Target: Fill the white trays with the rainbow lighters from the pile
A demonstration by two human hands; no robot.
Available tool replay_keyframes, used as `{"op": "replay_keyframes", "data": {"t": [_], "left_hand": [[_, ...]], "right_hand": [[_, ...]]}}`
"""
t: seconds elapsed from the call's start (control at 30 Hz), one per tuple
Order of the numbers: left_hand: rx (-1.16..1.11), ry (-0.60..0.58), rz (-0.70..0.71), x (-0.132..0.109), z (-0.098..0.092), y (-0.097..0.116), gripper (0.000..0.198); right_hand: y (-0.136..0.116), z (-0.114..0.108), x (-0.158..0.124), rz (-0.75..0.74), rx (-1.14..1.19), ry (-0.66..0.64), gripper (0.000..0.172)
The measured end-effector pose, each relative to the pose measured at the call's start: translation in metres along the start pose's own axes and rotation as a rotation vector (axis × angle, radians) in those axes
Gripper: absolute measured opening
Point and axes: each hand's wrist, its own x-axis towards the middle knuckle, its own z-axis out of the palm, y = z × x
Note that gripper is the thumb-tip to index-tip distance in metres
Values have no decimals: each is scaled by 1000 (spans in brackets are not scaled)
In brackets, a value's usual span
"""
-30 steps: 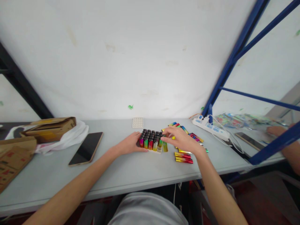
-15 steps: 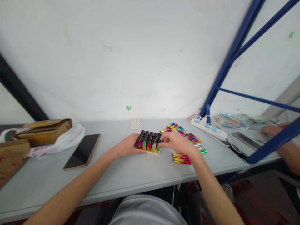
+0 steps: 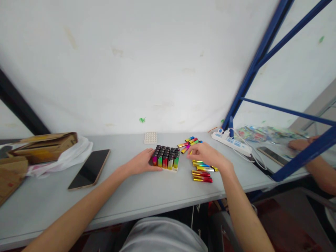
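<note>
A block of black-topped lighters [image 3: 165, 161] with shiny coloured bodies stands upright in rows in a pale holder [image 3: 172, 170]. My left hand [image 3: 143, 162] is closed round its left side, thumb at the front and fingers behind. To the right of the block, my right hand [image 3: 206, 154] hangs over loose shiny coloured tubes, its fingers bent together. A bit of yellow shows by its fingertips, but whether it is held is too small to tell. Two red-and-gold tubes [image 3: 202, 176] lie nearest the front. More coloured tubes [image 3: 189, 143] lie behind the hand.
A white holder with round holes [image 3: 150, 138] lies by the wall. On the left are a phone [image 3: 89, 169], a cardboard box [image 3: 47, 148] and a white plastic bag [image 3: 70, 153]. A power strip [image 3: 232, 142] and blue frame [image 3: 240, 94] stand right, beyond them another person's arm [image 3: 319, 168].
My right hand has moved right, from the block's right edge to over the loose tubes. The lighter now stands upright at the front right corner. My left hand keeps its grip.
</note>
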Motion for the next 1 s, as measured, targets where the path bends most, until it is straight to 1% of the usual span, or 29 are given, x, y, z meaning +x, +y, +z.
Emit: {"op": "replay_keyframes", "data": {"t": [0.07, 0.13, 0.2, 0.3, 0.37, 0.5, 0.6, 0.67, 0.77, 0.83, 0.9, 1.0], "left_hand": [[8, -1, 2, 0, 0, -1, 65], [17, 2, -4, 1, 0, -1, 65], [22, 0, -6, 0, 0, -1, 66], [37, -11, -3, 0, 0, 0, 66], [39, -10, -2, -1, -1, 1, 65], [30, 0, -1, -1, -1, 1, 65], [17, 2, -3, 0, -1, 1, 67], [5, 8, 1, 0, -1, 0, 66], [3, 10, 11, 1, -1, 0, 64], [6, 6, 11, 1, -1, 0, 64], [4, 3, 18, 0, -1, 0, 64], [3, 8, 19, 0, -1, 0, 64]], "right_hand": [[8, -12, -5, 37, -27, 67, 6], [17, -19, -7, 56, -62, 108, 7], [26, -20, -4, 54, -124, 141, 10], [43, -15, 5, 57, -258, 173, 13], [55, -11, 9, 79, -317, 155, 15], [72, -6, 8, 134, -334, 77, 25], [74, -5, 2, 244, -390, 70, 44], [70, -4, 0, 326, -438, 37, 56], [63, -4, 1, 429, -485, -3, 68], [60, -4, 1, 452, -484, -5, 71], [60, -6, 1, 425, -466, 0, 70], [61, -10, 1, 299, -402, 48, 58]]}}
